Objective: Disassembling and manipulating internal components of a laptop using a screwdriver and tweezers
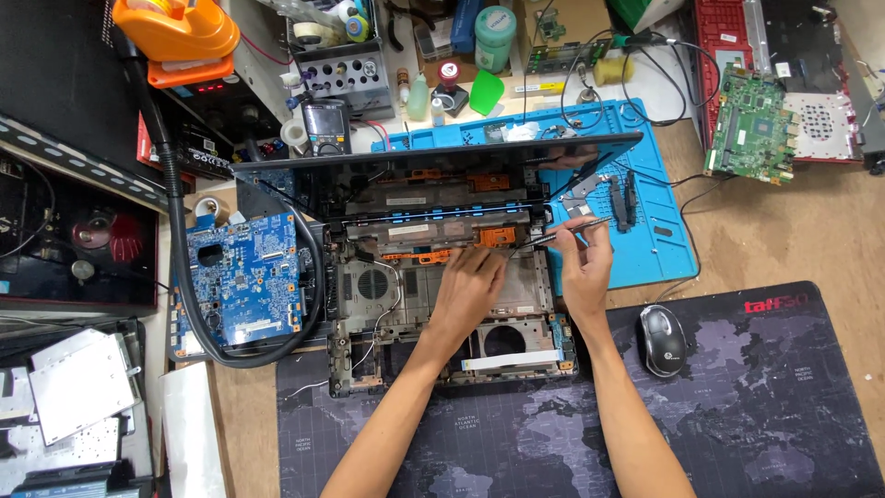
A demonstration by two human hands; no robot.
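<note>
The opened laptop base lies at the centre of the worktop. The left hand rests flat on it, grip spread. The right hand, at its 2 o'clock corner, pinches a slim metal tool. A blue circuit board lies at 9 o'clock, a mouse at 3 o'clock.

A blue printed circuit board lies at the left, ringed by a black flexible hose. A green circuit board rests on a red laptop shell at the far right. A black computer mouse sits on a dark desk mat printed with a world map. A blue silicone repair mat covers part of the wooden worktop. An orange tape dispenser stands at the upper left, a black multimeter nearby, and a teal canister farther back.
</note>
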